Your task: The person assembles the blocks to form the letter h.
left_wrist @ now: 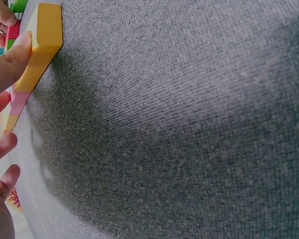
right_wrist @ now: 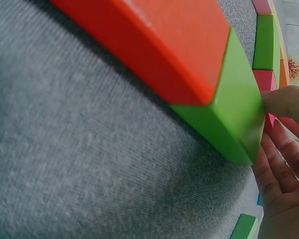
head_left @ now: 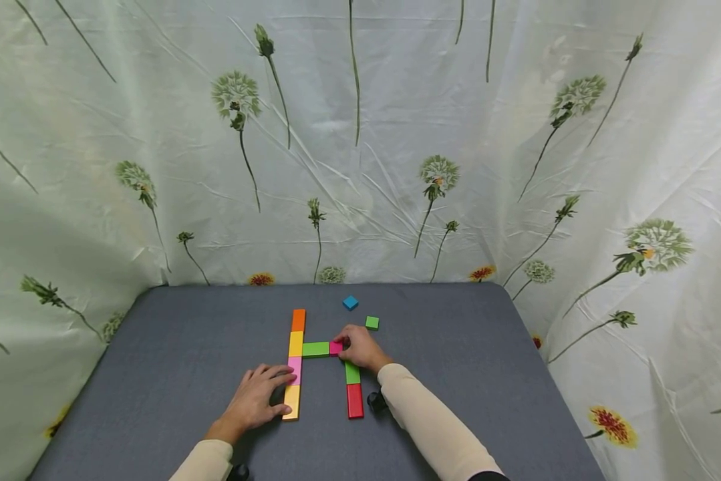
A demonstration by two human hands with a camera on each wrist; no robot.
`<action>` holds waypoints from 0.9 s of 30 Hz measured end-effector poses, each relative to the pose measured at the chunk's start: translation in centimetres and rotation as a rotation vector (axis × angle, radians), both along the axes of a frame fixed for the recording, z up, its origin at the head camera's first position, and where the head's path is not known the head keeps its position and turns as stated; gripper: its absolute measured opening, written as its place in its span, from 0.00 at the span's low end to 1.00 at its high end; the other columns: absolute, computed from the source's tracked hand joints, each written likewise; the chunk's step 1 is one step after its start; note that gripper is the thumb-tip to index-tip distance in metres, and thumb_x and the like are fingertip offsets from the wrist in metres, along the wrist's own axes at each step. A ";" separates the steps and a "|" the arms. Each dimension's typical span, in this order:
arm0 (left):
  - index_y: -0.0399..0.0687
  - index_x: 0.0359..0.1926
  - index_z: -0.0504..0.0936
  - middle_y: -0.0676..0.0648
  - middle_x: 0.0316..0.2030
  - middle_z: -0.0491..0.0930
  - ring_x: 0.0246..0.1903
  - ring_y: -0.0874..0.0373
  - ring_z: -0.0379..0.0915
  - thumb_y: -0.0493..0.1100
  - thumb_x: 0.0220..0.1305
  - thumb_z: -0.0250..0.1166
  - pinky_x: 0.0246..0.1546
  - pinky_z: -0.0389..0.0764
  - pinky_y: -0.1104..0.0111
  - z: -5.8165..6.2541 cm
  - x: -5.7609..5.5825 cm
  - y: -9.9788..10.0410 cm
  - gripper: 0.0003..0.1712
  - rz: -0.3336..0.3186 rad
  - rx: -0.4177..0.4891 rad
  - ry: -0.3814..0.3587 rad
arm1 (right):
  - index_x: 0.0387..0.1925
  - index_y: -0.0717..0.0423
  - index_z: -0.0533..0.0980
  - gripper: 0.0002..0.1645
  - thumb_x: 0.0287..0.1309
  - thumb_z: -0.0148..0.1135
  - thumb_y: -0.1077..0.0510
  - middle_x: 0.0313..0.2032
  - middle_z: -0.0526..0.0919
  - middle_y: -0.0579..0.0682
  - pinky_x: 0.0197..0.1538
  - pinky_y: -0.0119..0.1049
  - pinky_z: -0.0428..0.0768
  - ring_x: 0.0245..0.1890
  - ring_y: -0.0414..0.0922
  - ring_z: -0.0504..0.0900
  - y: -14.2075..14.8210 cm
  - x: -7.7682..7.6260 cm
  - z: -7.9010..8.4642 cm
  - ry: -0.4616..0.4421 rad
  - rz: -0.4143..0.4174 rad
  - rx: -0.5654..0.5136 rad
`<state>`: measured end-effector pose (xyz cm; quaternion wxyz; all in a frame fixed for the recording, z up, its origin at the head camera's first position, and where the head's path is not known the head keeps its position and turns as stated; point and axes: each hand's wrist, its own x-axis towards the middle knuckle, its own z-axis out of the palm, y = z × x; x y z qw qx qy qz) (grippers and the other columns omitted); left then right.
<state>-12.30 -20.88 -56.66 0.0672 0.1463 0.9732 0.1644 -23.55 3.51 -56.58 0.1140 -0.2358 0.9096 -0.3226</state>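
My right hand (head_left: 363,349) pinches a small magenta block (head_left: 335,349) at the right end of a lying green block (head_left: 315,349). My left hand (head_left: 256,399) rests along a column of blocks with its fingers spread. Its thumb touches the light orange block (head_left: 291,403) and its fingertips reach the pink block (head_left: 295,371). Above these in the column lie a yellow block (head_left: 297,344) and an orange block (head_left: 299,320). Below the right hand, another green block (right_wrist: 239,99) meets end to end with a red block (head_left: 355,401).
Beyond the right hand a small green block (head_left: 372,323) lies apart, and a blue block (head_left: 351,302) sits farther back. The grey cloth-covered table (head_left: 174,347) ends at a hanging floral curtain (head_left: 384,187) behind and at the sides.
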 end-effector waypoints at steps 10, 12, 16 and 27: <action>0.55 0.55 0.81 0.51 0.58 0.74 0.56 0.49 0.66 0.54 0.45 0.77 0.53 0.65 0.51 0.0 0.0 0.1 0.33 0.003 0.002 -0.001 | 0.43 0.59 0.84 0.15 0.49 0.71 0.66 0.37 0.79 0.47 0.42 0.33 0.75 0.36 0.40 0.75 0.0 0.1 -0.1 0.025 0.002 -0.012; 0.55 0.55 0.81 0.51 0.58 0.74 0.56 0.49 0.66 0.54 0.45 0.77 0.53 0.65 0.51 0.0 0.0 0.1 0.33 0.002 0.006 0.001 | 0.43 0.58 0.84 0.15 0.50 0.71 0.65 0.37 0.79 0.47 0.42 0.33 0.75 0.36 0.40 0.75 0.0 0.1 -0.1 0.025 0.002 -0.006; 0.56 0.55 0.81 0.51 0.58 0.74 0.56 0.50 0.66 0.54 0.45 0.77 0.52 0.65 0.51 0.0 0.1 0.1 0.33 0.001 0.008 0.003 | 0.43 0.58 0.83 0.14 0.51 0.71 0.61 0.38 0.78 0.48 0.44 0.35 0.76 0.39 0.43 0.77 0.3 0.1 0.0 0.051 -0.008 -0.025; 0.55 0.55 0.81 0.50 0.58 0.74 0.56 0.49 0.66 0.54 0.45 0.77 0.53 0.65 0.50 0.0 0.1 0.0 0.33 0.002 0.006 -0.004 | 0.45 0.60 0.81 0.17 0.50 0.71 0.64 0.41 0.76 0.53 0.51 0.48 0.73 0.46 0.51 0.75 3.8 -1.2 -0.3 0.197 -0.253 -0.071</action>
